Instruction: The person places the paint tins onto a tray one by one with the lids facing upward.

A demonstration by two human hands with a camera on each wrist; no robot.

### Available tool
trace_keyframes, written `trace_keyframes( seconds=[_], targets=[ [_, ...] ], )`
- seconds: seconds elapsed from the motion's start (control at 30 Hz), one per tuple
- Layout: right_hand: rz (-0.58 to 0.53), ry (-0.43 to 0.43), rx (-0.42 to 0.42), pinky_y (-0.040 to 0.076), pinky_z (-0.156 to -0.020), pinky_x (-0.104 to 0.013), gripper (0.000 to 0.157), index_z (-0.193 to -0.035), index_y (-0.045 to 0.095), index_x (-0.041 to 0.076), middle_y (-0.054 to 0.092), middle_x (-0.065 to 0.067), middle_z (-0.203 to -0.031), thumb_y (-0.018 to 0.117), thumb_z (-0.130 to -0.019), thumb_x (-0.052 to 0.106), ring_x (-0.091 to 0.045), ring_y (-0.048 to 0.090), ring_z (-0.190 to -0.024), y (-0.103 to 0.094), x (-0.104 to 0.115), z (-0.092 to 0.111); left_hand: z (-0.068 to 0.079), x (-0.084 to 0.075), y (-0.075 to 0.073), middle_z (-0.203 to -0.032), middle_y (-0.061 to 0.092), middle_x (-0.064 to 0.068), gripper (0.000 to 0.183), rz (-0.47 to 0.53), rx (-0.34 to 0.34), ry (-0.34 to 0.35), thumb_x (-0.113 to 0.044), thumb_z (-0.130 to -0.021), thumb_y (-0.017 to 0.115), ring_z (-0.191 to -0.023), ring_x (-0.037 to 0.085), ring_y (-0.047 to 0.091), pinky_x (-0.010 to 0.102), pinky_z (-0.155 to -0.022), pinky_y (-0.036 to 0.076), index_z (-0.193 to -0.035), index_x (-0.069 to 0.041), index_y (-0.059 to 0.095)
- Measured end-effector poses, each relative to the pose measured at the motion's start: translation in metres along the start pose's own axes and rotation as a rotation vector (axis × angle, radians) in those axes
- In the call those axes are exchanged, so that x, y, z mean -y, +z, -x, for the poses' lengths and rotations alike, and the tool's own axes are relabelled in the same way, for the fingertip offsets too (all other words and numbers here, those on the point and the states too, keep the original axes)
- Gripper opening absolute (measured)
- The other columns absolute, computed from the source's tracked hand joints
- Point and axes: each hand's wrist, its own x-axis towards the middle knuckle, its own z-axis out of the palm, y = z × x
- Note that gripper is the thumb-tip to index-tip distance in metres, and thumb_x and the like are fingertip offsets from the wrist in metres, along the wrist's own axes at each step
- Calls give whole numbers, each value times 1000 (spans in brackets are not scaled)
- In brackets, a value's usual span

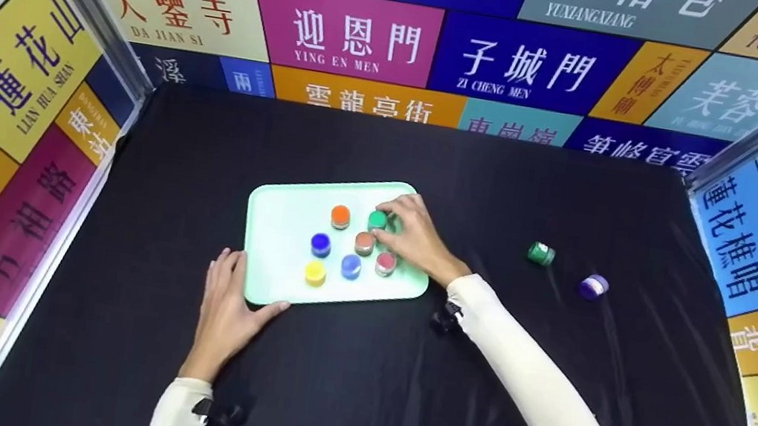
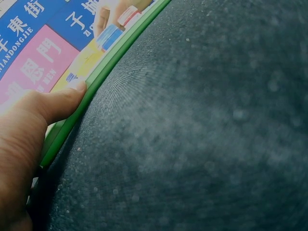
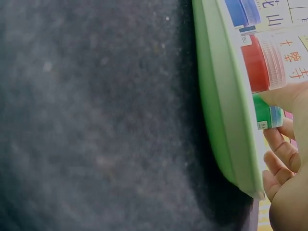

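Observation:
A pale green tray (image 1: 284, 221) lies on the black tabletop, bearing several small paint jars. My right hand (image 1: 415, 232) reaches over its right side and pinches a green paint jar (image 1: 377, 220) between thumb and index finger. Right beside those fingers stands a brownish-orange jar (image 1: 364, 243), with a pinkish-red jar (image 1: 385, 264) just in front. My left hand (image 1: 230, 311) is spread at the tray's near left corner, fingers along the left edge. In the left wrist view its thumb (image 2: 67, 101) presses the green rim (image 2: 103, 72).
Also on the tray are an orange jar (image 1: 340, 216), a dark blue jar (image 1: 320, 244), a lighter blue jar (image 1: 351, 266) and a yellow jar (image 1: 315, 273). Right of the tray, a dark green jar (image 1: 540, 254) and a purple jar (image 1: 593, 286) lie tipped on the black cloth.

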Motion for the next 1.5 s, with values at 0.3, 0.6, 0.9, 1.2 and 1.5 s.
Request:
trace_keyframes(
  seconds=[0.3,0.6,0.9,1.2,1.5],
  targets=[
    [-26,14,-27,49,-109,-44,46,-131,75,0,70,-13,-127,88,-97,28,-31,54,-124,-31,-5,14,0,-1,-1,-163,43,30,114,1,1,-6,-49,-82,96,-164,47,24,57,-139,8,-163,8,41],
    [-39,-7,-97,48,-112,-45,44,-129,76,-3,72,-13,-127,88,-97,25,-32,57,-125,-63,-23,46,2,0,-1,-164,41,29,113,5,4,-24,-48,-82,97,-165,48,22,58,-139,8,-164,7,41],
    [-37,37,-187,45,-119,-44,46,-130,77,-4,71,-20,-136,90,-95,22,-35,58,-136,-100,-40,82,3,-2,-2,-165,41,30,114,-2,16,-25,-48,-83,97,-164,49,22,59,-138,9,-164,8,40],
    [-10,137,-261,41,-124,-48,47,-134,77,0,66,-26,-147,91,-94,20,-36,56,-146,-133,-58,115,1,-2,-2,-164,41,31,114,2,17,-25,-46,-83,97,-164,50,22,60,-138,9,-164,9,40],
    [15,195,-340,37,-124,-48,49,-131,77,-2,76,-16,-135,94,-89,16,-36,51,-149,-153,-75,142,1,-1,-1,-164,41,31,115,9,14,-15,-46,-83,97,-164,51,22,61,-138,10,-165,9,39]
  ],
)
